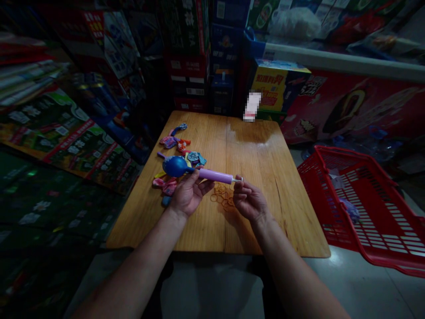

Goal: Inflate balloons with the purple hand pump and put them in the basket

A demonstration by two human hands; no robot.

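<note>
Left grip [189, 192]: closed round the balloon end of a purple pump [215, 176]; contact partly hidden by fingers. Right grip [248, 197]: fingertips pinching the pump's pale handle, exact hold hard to make out. Blue balloon [175, 166], partly inflated, just beyond the left grip, on the nozzle side. Rubber bands [222, 197] on the worktop [265, 168] between grips, some covered by the right. Limp balloons [169, 186] left of the left grip, overlapping, count unclear.
</note>
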